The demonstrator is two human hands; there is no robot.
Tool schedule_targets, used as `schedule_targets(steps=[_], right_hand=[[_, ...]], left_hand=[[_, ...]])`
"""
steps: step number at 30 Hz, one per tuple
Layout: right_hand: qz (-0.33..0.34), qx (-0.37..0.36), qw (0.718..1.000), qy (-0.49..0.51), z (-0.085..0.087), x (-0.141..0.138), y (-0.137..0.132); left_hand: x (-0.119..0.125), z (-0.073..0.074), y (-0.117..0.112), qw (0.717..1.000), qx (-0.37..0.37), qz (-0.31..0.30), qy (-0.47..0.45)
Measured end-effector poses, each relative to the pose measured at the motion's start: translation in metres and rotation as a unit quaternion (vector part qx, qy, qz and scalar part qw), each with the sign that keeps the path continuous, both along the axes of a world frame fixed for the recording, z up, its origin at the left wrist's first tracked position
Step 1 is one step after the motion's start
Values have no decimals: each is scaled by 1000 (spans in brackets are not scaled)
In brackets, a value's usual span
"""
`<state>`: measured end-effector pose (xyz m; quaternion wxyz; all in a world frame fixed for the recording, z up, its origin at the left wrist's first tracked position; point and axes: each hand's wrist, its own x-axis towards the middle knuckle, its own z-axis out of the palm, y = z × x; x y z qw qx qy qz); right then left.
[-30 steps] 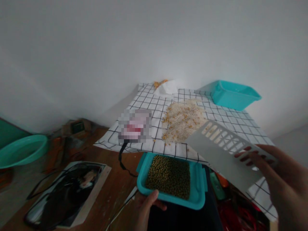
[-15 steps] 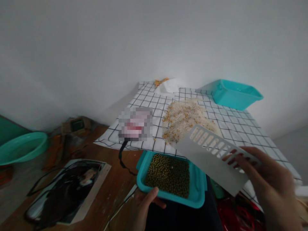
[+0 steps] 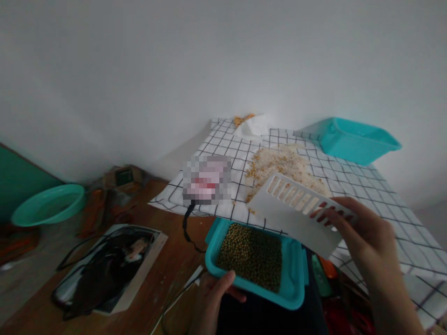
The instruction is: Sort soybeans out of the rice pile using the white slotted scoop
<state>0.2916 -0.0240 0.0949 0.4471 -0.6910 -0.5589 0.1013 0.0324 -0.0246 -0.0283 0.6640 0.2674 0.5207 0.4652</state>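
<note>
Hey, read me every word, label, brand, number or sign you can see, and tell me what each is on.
No readable text anywhere.
Turquoise tray and white slotted sheet: no lettering visible.
Pink thing on the checked cloth: pixelated, so any writing is unreadable.

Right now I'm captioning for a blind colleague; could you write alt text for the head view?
A person's right hand holds a white slotted plate in front of a pale, grainy pile on a checked cloth; their left hand grips a teal tray of greenish beans. Behind, a teal bin stands near the wall.
</note>
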Motion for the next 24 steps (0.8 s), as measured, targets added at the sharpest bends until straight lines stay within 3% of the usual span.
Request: schedule_targets(steps=[11, 24], right_hand=[[8, 16, 1000, -10, 4, -5, 0], [-15, 14, 1000, 2, -1, 0, -2]], left_hand=[[4, 6, 2, 999, 10, 47, -17], [4, 8, -2, 1000, 27, 13, -6]])
